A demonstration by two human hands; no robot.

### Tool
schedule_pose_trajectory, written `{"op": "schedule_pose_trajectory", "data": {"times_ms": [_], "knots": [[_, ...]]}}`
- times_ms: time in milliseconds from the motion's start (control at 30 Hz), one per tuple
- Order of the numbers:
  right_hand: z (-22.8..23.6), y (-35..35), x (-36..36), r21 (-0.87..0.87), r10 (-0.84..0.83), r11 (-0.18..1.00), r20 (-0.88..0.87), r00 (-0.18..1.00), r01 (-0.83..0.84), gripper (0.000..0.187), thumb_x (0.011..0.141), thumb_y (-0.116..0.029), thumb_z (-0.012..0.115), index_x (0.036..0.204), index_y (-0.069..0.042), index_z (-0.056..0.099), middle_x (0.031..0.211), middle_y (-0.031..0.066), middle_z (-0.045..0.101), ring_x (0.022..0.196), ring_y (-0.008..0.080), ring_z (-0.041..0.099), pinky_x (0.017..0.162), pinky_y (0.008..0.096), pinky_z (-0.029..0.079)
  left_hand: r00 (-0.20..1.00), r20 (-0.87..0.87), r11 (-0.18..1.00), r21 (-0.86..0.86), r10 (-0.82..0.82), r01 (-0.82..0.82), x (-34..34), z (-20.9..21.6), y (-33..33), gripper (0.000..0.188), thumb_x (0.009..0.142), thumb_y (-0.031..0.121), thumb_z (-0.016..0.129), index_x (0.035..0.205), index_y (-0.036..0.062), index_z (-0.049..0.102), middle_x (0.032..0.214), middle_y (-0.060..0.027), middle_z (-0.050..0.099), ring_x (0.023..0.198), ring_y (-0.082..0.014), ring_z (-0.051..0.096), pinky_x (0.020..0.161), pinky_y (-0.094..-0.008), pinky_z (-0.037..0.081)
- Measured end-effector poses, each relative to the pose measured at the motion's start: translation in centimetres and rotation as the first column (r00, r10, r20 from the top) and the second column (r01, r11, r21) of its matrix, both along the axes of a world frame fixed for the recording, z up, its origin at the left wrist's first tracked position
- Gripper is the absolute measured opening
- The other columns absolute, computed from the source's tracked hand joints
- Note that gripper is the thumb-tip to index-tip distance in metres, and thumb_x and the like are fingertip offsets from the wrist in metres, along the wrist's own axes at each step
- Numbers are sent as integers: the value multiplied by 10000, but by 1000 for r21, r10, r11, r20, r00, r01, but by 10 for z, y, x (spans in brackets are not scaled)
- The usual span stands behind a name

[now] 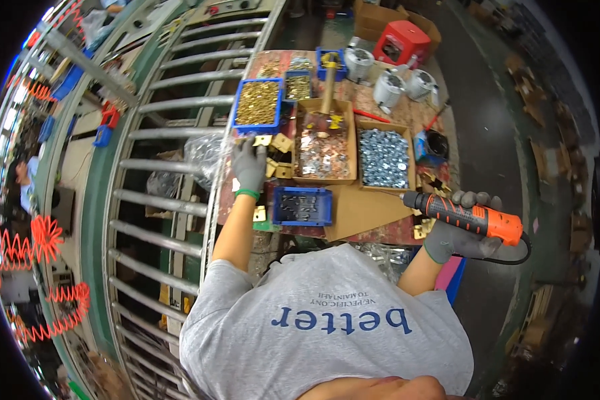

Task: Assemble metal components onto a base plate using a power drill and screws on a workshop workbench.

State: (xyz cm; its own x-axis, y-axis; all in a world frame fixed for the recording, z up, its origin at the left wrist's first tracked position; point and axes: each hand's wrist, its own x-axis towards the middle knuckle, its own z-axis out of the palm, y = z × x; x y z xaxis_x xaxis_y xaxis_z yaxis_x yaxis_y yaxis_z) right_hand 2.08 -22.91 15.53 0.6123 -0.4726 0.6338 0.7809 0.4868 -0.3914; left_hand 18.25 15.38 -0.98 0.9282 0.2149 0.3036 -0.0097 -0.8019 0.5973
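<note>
My left hand [249,170], in a grey glove with a green cuff, reaches over the table's left side. Its fingers are apart, close to several brass-coloured square plates [283,143], and nothing shows in them. Just beyond the fingertips stands a blue bin of brass-coloured screws [257,105]. On the right, my gloved right hand [470,240] is closed round an orange and black electric screwdriver [470,214], its bit pointing left over a flat cardboard sheet [367,212]. A blue tray [303,223] with small dark parts lies between the hands.
Mid-table are a cardboard box of copper-coloured parts [325,155], a hammer [329,93] over it, and a box of silvery parts [384,159]. Grey cast-metal housings [389,91] and a red stool [403,43] are at the back right. A roller conveyor [163,167] runs along the left.
</note>
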Motion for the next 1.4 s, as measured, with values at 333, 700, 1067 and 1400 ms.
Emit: {"op": "schedule_pose_trajectory", "data": {"times_ms": [333, 700, 1067, 1400], "knots": [[31, -62, -72, -53, -539, 831, 173, 824, 554, 687, 828, -555, 547, 1134, 59, 562, 1019, 196, 651, 805, 300, 630, 725, 426, 493, 708, 180, 724, 37, -683, 688, -48, 72, -183, 384, 754, 200, 719, 1119, 140, 616, 1107, -125, 577, 1048, -335, 556, 904, -435, 454], [15, -123, -163, 31, -722, 690, 99, 685, 723, 687, 829, -551, 566, 1184, 35, 522, 1052, 165, 628, 789, 264, 608, 708, 402, 466, 245, -394, 175, 206, -886, 963, -56, 38, -415, 452, 844, 207, 568, 1294, 175, 533, 1208, -135, 572, 1145, -321, 526, 958, -420, 424], [-1, -145, -204, 8, -714, 700, 43, 699, 714, 700, 802, -498, 661, 1230, 26, 480, 1087, 160, 605, 808, 257, 607, 718, 399, 507, 167, -721, -24, 246, -673, 969, -9, -27, -471, 609, 813, 85, 574, 1395, 114, 400, 1318, -173, 509, 1095, -335, 593, 853, -422, 512], [-1, -153, -167, 14, -569, 822, 64, 820, 569, 689, 800, -470, 675, 1255, 18, 501, 1112, 159, 604, 857, 262, 606, 766, 398, 495, 411, -373, 339, 243, -832, 909, -45, 37, -383, 499, 855, 153, 606, 1328, 163, 445, 1236, -128, 546, 964, -347, 621, 800, -406, 526]]}}
